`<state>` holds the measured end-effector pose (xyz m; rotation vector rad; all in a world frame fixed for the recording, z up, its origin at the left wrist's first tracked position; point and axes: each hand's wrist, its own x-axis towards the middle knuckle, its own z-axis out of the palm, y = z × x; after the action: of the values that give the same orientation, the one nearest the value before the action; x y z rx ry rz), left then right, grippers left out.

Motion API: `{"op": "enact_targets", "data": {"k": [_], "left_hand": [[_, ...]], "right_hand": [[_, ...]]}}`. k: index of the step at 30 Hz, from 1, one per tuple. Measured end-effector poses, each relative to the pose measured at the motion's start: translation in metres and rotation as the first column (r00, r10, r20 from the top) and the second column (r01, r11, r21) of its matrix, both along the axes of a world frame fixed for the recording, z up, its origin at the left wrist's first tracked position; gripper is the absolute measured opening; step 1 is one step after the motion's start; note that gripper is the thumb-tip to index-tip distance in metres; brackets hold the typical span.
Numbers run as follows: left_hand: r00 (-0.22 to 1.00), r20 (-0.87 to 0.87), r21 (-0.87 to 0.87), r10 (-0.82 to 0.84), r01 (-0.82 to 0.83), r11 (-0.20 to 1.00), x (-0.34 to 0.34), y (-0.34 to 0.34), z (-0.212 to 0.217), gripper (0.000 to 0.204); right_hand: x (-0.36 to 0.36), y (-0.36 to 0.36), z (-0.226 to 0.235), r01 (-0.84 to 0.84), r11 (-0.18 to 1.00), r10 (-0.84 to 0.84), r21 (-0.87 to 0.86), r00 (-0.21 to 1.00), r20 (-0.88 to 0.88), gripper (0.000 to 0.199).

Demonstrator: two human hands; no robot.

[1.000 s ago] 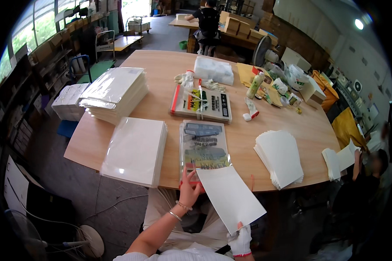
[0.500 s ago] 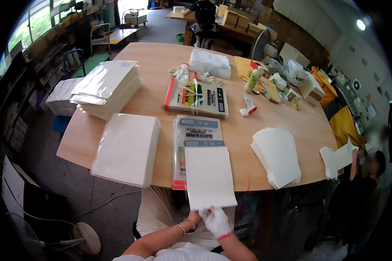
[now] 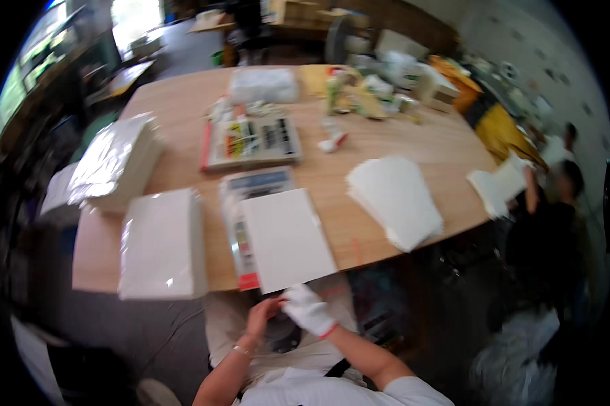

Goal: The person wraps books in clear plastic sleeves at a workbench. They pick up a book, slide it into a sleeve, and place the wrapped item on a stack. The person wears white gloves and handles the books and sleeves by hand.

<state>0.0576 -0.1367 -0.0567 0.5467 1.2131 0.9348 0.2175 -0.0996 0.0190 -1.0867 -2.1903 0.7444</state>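
A white rectangular sheet or thin stack [image 3: 288, 237] lies tilted over a pile of clear printed plastic bags [image 3: 234, 210] at the table's front edge. At its near edge is my right hand [image 3: 307, 310], in a white glove with a red cuff, its fingers closed. My bare left hand [image 3: 261, 318], a bracelet on its wrist, meets the right fingertips just below that edge, its fingers pinched together. Blur hides what sits between the fingers. To the left stands a plastic-wrapped white stack [image 3: 159, 243]; to the right lies a fanned pile of white sheets [image 3: 394, 199].
A taller wrapped stack [image 3: 115, 159] stands far left. Beyond the bags lie a banded printed packet [image 3: 264, 143], gloves and a white plastic bundle [image 3: 264, 85]. Clutter with a bottle [image 3: 331, 93] fills the back right. Another person [image 3: 549, 210] handles white sheets at the right edge.
The view has swung, so the table's contents appear farther left. The white sheet looks more tilted. My left fingers now show beside the right ones, below the sheet's edge.
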Motion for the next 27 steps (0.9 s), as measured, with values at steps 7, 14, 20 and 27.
{"op": "enact_targets", "data": {"k": [7, 14, 20, 27], "left_hand": [[0.880, 0.264, -0.092, 0.394, -0.383, 0.919, 0.002, 0.000, -0.013, 0.030], [0.996, -0.071, 0.042, 0.053, -0.050, 0.998, -0.013, -0.005, 0.017, 0.045], [0.335, -0.798, 0.590, 0.501, 0.262, 0.764, -0.028, -0.016, 0.007, 0.025], [0.169, -0.833, 0.444, 0.528, 0.773, 0.453, -0.031, 0.017, 0.056, 0.032]], "right_hand": [[-0.046, 0.006, -0.017, -0.201, 0.980, 0.201, -0.015, 0.973, 0.117, 0.012], [0.189, 0.027, 0.043, 0.941, 0.272, -0.907, 0.201, 0.321, -0.272, 0.018], [0.257, -0.016, -0.049, 0.568, 0.798, -0.257, -0.201, 0.622, 0.740, 0.028], [0.117, 0.046, 0.001, 0.130, 0.991, -0.128, -0.023, 0.990, 0.056, 0.018]]}}
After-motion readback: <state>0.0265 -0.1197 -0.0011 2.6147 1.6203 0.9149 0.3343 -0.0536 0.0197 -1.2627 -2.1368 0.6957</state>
